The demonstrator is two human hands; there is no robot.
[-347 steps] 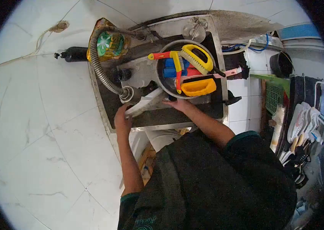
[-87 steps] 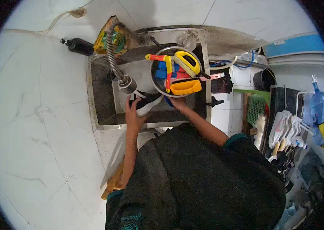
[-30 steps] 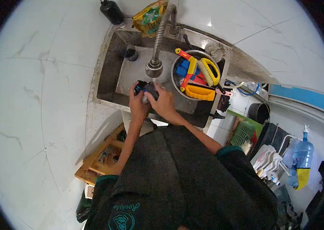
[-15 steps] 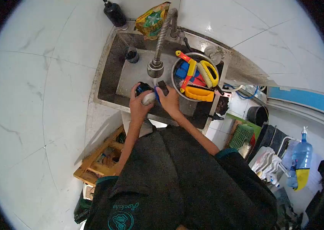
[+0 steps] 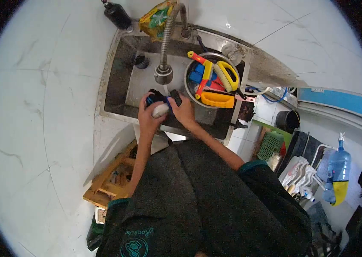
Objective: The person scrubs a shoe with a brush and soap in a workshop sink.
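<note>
Over the near part of the sink, my left hand is wrapped round a dark item with a whitish part at its near end. My right hand grips a small black object, with something blue beside it, close against the left hand's item. Water runs from the faucet head just above the held things. What exactly these things are is too small to tell.
A metal bowl of brushes and scrapers sits at the sink's right. A dark cup stands in the basin. Behind are a yellow-green bag and a black bottle. A wooden rack is below left.
The view has shifted slightly, so the sink and bowl appear further left. Both hands still hold their things under the faucet, with little visible change in grip.
</note>
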